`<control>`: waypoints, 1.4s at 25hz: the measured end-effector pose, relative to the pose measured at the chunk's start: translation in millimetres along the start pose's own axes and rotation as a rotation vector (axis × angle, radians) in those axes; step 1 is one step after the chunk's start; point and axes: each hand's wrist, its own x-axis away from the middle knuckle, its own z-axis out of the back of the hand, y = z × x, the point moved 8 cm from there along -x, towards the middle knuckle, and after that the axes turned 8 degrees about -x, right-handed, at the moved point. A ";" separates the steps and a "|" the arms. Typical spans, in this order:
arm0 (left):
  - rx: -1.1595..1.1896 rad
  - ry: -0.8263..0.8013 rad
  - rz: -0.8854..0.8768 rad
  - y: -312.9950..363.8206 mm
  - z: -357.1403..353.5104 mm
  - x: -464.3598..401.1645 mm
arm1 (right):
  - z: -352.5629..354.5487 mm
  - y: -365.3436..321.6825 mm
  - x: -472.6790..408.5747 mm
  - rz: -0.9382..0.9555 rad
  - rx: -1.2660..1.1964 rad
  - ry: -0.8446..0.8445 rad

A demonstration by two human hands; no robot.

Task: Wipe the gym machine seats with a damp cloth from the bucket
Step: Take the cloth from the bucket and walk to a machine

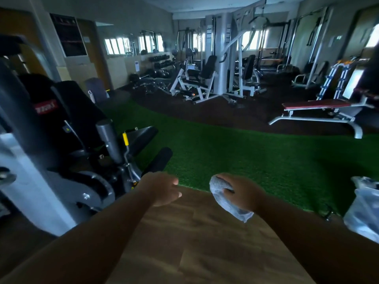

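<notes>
head view: right hand grips cloth, left hand loosely curled, empty; nearest seat not yet being wiped.

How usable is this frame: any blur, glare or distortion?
Head view: dim overall, with the windows blown out; wide-angle bending curves the turf edge; the near machine at left is motion-smeared, while the right hand gripping the cloth and the left hand stay fairly sharp.

A: How much of the cloth shows?
B: The middle is hidden under the right hand's fingers; both ends stick out.
A: And right of that grip?
B: A blurred pale object, cut by the edge.
</notes>
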 end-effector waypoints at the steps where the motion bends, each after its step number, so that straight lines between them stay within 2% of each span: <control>1: 0.006 -0.005 -0.004 -7.1 -0.2 -22.1 | 3.6 11.0 -19.6 -0.010 -0.003 0.011; 7: 0.014 -0.031 0.022 -39.8 -14.6 -165.9 | 14.4 95.4 -150.6 0.042 0.002 -0.014; 13: 0.028 -0.056 0.176 -68.4 -31.0 -306.9 | 31.1 188.7 -306.8 0.147 0.041 -0.084; 17: 0.062 -0.079 0.271 -91.3 -39.9 -374.0 | 35.9 227.2 -392.8 0.173 0.031 -0.156; 24: 0.106 -0.118 0.353 -168.5 -80.7 -470.0 | 7.5 254.7 -530.1 0.240 -0.032 -0.230; 35: 0.146 -0.120 0.381 -370.5 -134.7 -662.9 | -52.7 261.6 -810.5 0.247 -0.062 -0.246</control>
